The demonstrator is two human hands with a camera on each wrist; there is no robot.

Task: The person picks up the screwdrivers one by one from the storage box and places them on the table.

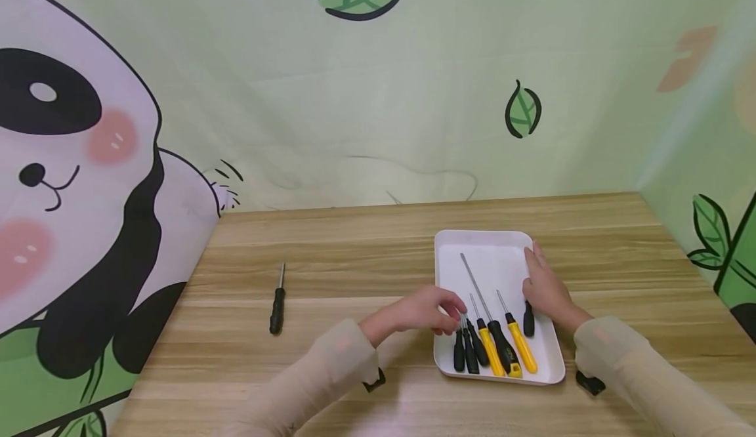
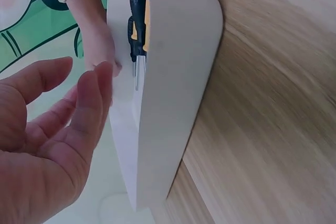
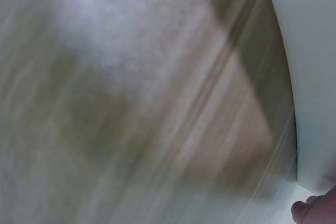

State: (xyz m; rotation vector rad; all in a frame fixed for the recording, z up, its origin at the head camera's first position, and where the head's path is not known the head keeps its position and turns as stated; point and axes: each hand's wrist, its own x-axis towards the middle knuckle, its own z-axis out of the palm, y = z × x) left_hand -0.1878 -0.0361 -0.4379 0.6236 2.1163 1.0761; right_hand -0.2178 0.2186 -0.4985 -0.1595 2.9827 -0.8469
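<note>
A white tray [image 1: 484,247] lies on the table and holds several screwdrivers. Its left part has small black-handled ones [image 1: 469,352]. Right of these lie a yellow-handled screwdriver [image 1: 491,352], a long black-and-yellow one [image 1: 503,348], another yellow one [image 1: 522,345] and a black one [image 1: 529,320]. Over the tray's left rim, my left hand [image 1: 428,310] has loosely bent fingers; the left wrist view shows nothing between thumb and fingers [image 2: 86,114]. My right hand [image 1: 549,292] holds the tray's right wall, with the thumb over the inside; its fingertips [image 3: 315,211] show at the tray edge.
A lone black-handled screwdriver [image 1: 277,309] lies on the wooden table [image 1: 331,253], well left of the tray, tip away from me. Behind the table hangs a pale green backdrop [image 1: 425,115] printed with leaves and a panda.
</note>
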